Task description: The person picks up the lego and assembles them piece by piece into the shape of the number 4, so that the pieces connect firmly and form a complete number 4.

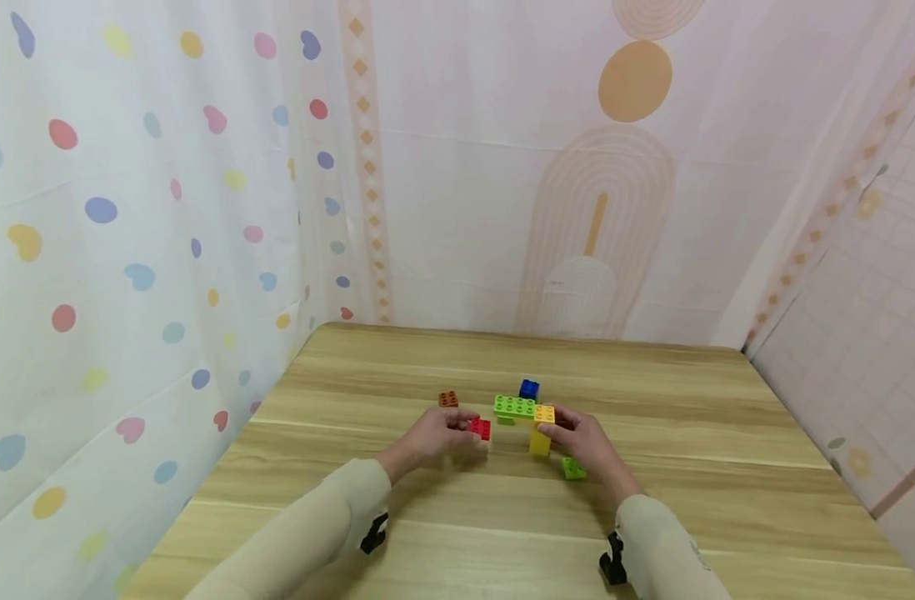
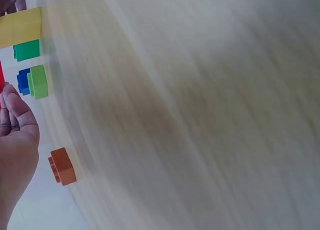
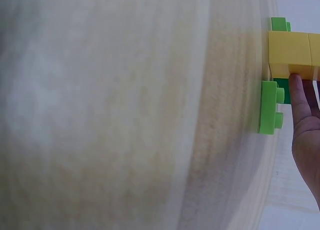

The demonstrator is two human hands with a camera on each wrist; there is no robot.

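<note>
My left hand [image 1: 437, 435] pinches a red toy brick [image 1: 480, 428] between thumb and fingertips, just left of the built piece; only its edge shows in the left wrist view. My right hand [image 1: 588, 443] grips a yellow brick stack [image 1: 540, 440], thumb on the near side. From the stack's top a long light green brick [image 1: 514, 406] reaches left, and a smaller green brick [image 1: 506, 421] shows beneath it. Fingers press the side of the yellow bricks [image 3: 290, 50] in the right wrist view. By the right wrist lies a flat light green brick [image 1: 573, 468].
A brown-orange brick [image 1: 447, 399] lies on the wooden table [image 1: 487, 533] behind my left hand. Beyond the long green brick sits a blue brick [image 1: 529, 388]. Patterned curtains [image 1: 457, 208] hang behind the table and along its sides.
</note>
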